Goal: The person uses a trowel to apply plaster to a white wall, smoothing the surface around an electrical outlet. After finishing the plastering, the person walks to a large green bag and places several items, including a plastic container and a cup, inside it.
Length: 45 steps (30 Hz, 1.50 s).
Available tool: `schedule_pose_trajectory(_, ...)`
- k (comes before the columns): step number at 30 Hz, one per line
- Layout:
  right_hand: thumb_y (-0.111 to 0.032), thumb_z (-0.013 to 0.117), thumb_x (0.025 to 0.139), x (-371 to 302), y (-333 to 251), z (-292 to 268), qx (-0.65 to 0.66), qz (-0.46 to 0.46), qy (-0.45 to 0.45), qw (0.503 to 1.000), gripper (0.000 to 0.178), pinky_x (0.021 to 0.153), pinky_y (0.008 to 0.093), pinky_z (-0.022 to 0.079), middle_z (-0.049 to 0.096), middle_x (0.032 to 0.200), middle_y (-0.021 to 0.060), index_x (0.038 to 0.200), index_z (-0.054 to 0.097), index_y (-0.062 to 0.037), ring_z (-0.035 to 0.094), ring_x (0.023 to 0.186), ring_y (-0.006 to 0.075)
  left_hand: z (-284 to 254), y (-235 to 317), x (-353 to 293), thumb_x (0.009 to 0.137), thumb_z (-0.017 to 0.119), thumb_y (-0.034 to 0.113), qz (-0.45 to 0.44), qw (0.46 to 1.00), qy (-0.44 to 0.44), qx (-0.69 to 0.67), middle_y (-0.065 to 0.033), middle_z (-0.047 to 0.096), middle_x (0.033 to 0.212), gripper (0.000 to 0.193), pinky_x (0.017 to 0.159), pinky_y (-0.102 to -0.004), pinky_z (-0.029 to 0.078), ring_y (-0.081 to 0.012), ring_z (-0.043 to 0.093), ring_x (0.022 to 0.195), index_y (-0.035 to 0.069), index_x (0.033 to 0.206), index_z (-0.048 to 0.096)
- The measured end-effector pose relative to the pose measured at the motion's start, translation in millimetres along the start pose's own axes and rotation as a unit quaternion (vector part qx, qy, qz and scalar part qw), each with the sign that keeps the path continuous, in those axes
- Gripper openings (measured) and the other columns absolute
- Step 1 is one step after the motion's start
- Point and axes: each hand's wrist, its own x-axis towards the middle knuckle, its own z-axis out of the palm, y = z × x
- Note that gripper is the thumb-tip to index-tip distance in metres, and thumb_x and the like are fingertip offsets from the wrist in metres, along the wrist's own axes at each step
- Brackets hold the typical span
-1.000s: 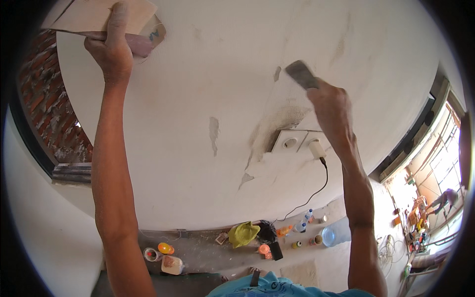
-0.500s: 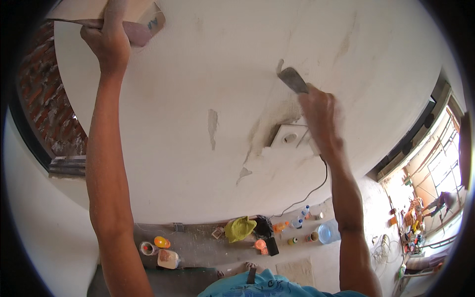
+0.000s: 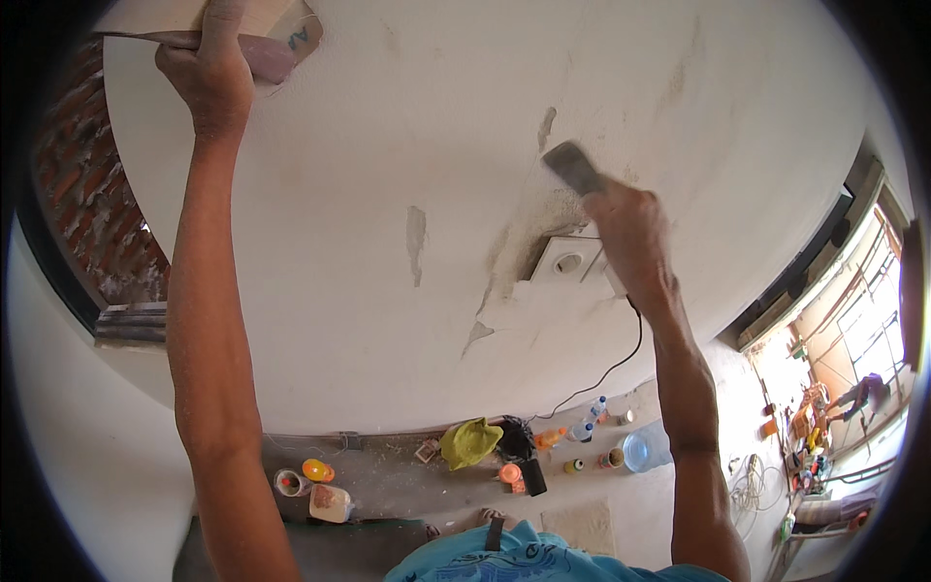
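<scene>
My right hand [image 3: 628, 225] is closed round a putty knife, its dark blade [image 3: 573, 168] angled up and left at the white wall [image 3: 359, 175]. Just above the blade is a narrow grey patch [image 3: 547, 127] in the wall's surface. Below the hand, partly behind the wrist, a white socket plate [image 3: 564, 263] sits in a rough-edged, stained area. High on the left, my left hand [image 3: 215, 82] grips a flat tan board [image 3: 160, 14] with a mauve underside and a blue mark near its end. The fingers on the board's far side are hidden.
A black cable [image 3: 613, 369] hangs from the socket to the floor. Bottles, a yellow-green bag [image 3: 472, 444], tubs and a large blue water bottle [image 3: 644, 452] stand along the wall's foot. A brick-filled opening [image 3: 92, 194] is at left; a bright window [image 3: 873, 301] and another person [image 3: 861, 393] at right.
The putty knife and my right hand have shifted slightly down, uncovering more of the grey patch above the blade. My left hand and the board have hardly moved.
</scene>
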Motion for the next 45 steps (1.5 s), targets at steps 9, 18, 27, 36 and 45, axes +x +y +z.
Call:
schedule_pose_trajectory(9, -0.01, 0.055, 0.089, 3.8, -1.9, 7.3, -0.066, -0.029, -0.033, 0.997, 0.017, 0.05, 0.0412, 0.045, 0.055, 0.059, 0.0208, 0.082, 0.065, 0.0034, 0.056, 0.048, 0.0314, -19.7, -16.5, 16.3, 0.09, 0.069, 0.033, 0.073, 0.993, -0.045, 0.077, -0.0124, 0.068, 0.104, 0.045, 0.077, -0.0323, 0.054, -0.0197, 0.066, 0.089, -0.008, 0.11, 0.064)
schedule_pose_trajectory(18, -0.014, 0.059, 0.089, -2.3, -4.2, 5.8, -0.079, 0.053, -0.08, 0.992, 0.016, 0.057, 0.0406, 0.053, 0.062, 0.066, 0.0213, 0.089, 0.069, -0.0013, 0.065, 0.059, 0.0305, -7.0, -8.2, -5.0, 0.099, 0.056, 0.026, -0.025, 0.999, -0.037, -0.007, -0.0223, 0.055, 0.137, 0.051, 0.11, -0.0401, 0.037, -0.0287, 0.052, 0.128, -0.012, 0.133, 0.052)
schedule_pose_trajectory(27, -0.012, 0.059, 0.089, -7.8, -3.0, 8.2, -0.078, 0.038, -0.065, 0.994, 0.015, 0.054, 0.0398, 0.052, 0.062, 0.064, 0.0182, 0.088, 0.068, 0.0001, 0.064, 0.056, 0.0292, -3.9, 4.0, -1.4, 0.098, 0.059, 0.027, 0.011, 0.997, -0.065, -0.029, -0.0199, 0.06, 0.128, 0.048, 0.107, -0.0375, 0.039, -0.0275, 0.056, 0.121, -0.011, 0.128, 0.057)
schedule_pose_trajectory(36, -0.009, 0.057, 0.089, -2.1, 3.5, -13.9, 0.059, 0.044, 0.012, 0.997, 0.018, 0.048, 0.0391, 0.047, 0.056, 0.054, 0.0157, 0.077, 0.063, 0.0025, 0.055, 0.043, 0.0256, -13.6, -12.5, 5.9, 0.099, 0.057, 0.028, 0.031, 0.996, -0.069, 0.049, -0.0207, 0.056, 0.135, 0.049, 0.11, -0.0402, 0.037, -0.0276, 0.053, 0.126, -0.01, 0.13, 0.055)
schedule_pose_trajectory(45, -0.007, 0.057, 0.088, -1.3, -6.3, -17.8, 0.127, 0.102, 0.026, 0.986, 0.018, 0.049, 0.0406, 0.047, 0.056, 0.057, 0.0201, 0.073, 0.061, 0.0015, 0.058, 0.046, 0.0305, -18.4, -14.7, 8.5, 0.101, 0.055, 0.025, 0.085, 0.989, -0.054, 0.11, -0.022, 0.062, 0.127, 0.044, 0.104, -0.0387, 0.044, -0.028, 0.059, 0.119, -0.011, 0.126, 0.058)
